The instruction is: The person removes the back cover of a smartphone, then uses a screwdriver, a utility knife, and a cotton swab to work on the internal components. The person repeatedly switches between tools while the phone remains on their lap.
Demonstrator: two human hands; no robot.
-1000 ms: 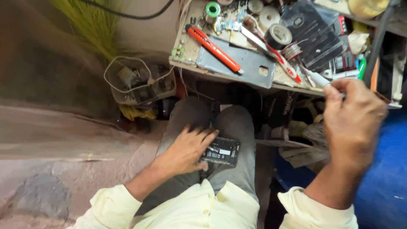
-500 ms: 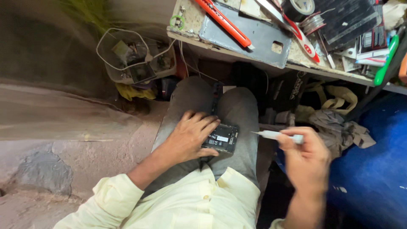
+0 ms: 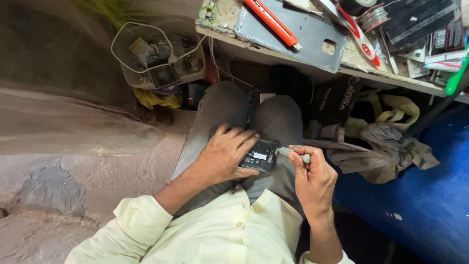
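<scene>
Since the earlier frame, the right hand [image 3: 312,178] has come down from the workbench and across to the lap, so the small white tool [image 3: 292,153] it carries now has its tip just at the right edge of the opened phone [image 3: 260,156].

Head view: the phone lies back-open on the person's right thigh, over grey trousers [image 3: 273,115], its dark inner parts and a pale label showing. The left hand [image 3: 225,155] lies flat over the phone's left half, fingers spread and pressing it down onto the leg, thumb curled beneath its lower edge. The right hand's fingers are pinched around the white tool, thumb and forefinger near its front end. Above the knees a cluttered workbench [image 3: 220,27] carries a grey metal plate [image 3: 298,34] with a red-handled knife [image 3: 271,20] lying on it. A clear plastic tub [image 3: 146,73] of loose parts and wire sits on the ground to the left. Crumpled grey cloth [image 3: 386,151] lies to the right, on the edge of a blue surface [image 3: 420,205].
</scene>
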